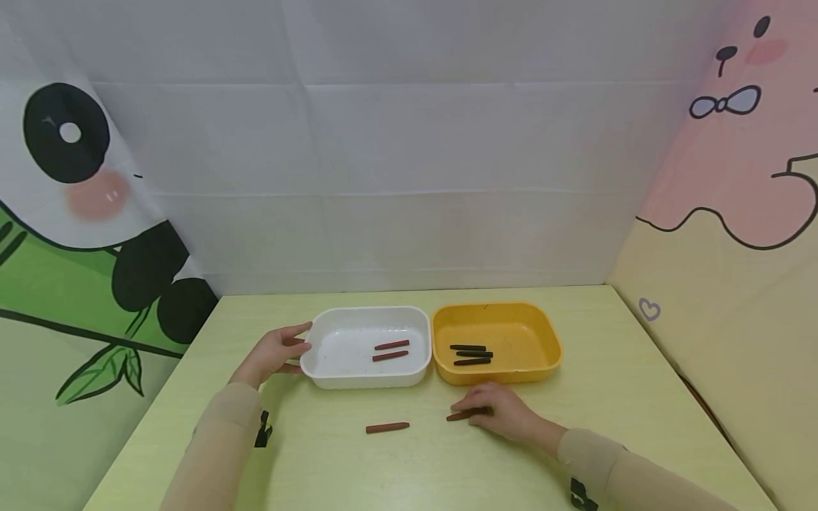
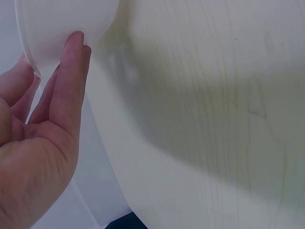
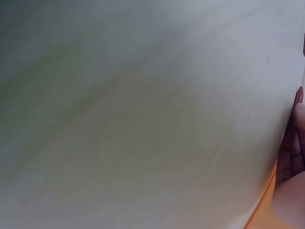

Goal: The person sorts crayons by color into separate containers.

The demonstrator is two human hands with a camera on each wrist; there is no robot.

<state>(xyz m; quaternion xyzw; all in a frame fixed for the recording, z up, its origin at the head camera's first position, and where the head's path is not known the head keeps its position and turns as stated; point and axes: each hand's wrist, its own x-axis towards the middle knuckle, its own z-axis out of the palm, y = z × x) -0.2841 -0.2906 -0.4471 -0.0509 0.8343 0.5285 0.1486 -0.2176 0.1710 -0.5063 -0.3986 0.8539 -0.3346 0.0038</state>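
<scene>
My left hand (image 1: 276,353) grips the left end of a white plastic tray (image 1: 339,383), with its thumb and fingers at the rim. The left wrist view shows the fingers (image 2: 71,81) against the outer wall of the white tray (image 2: 71,19). In front of a yellow tray (image 1: 505,377), my right hand (image 1: 498,411) pinches a brown crayon (image 1: 459,416) low over the table, its far end hidden by the fingers. Another brown crayon (image 1: 387,428) lies on the table to the left. The right wrist view catches only part of the right hand (image 3: 291,152).
Two brown crayons (image 1: 390,355) lie in the white tray. Three black crayons (image 1: 473,361) lie in the yellow tray, which stands right beside it. The pale wooden table (image 1: 332,475) meets a white cloth wall (image 1: 409,234) behind and printed panels at both sides.
</scene>
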